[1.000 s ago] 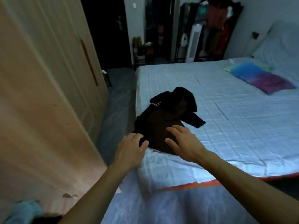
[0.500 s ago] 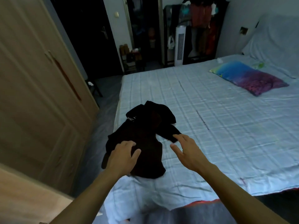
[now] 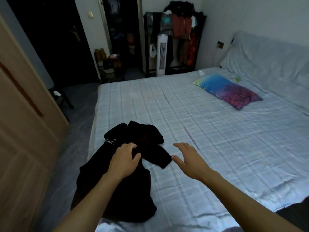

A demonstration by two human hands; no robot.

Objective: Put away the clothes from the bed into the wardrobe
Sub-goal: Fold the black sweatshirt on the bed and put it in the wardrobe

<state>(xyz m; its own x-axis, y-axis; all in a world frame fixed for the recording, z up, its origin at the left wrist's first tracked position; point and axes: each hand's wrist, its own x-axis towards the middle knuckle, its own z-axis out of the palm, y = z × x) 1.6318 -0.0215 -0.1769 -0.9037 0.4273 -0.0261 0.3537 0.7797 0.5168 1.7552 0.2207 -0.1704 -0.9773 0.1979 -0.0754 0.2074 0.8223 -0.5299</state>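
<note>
Dim bedroom, checked bed (image 3: 209, 139). Black garment (image 3: 127, 181) at seven o'clock: soft, light, floppy; best bunched mid-body. Left hand (image 3: 124, 160) clutching it, right hand (image 3: 189, 159) spread, empty.

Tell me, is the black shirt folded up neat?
No. The black shirt lies crumpled on the bed, one sleeve sticking out sideways.

A wide bed covered by a pale blue checked sheet (image 3: 209, 131) carries a crumpled black garment with white lettering (image 3: 132, 195) at its near left edge and a blue-and-purple rectangular pillow (image 3: 229, 91) at far right.
</note>
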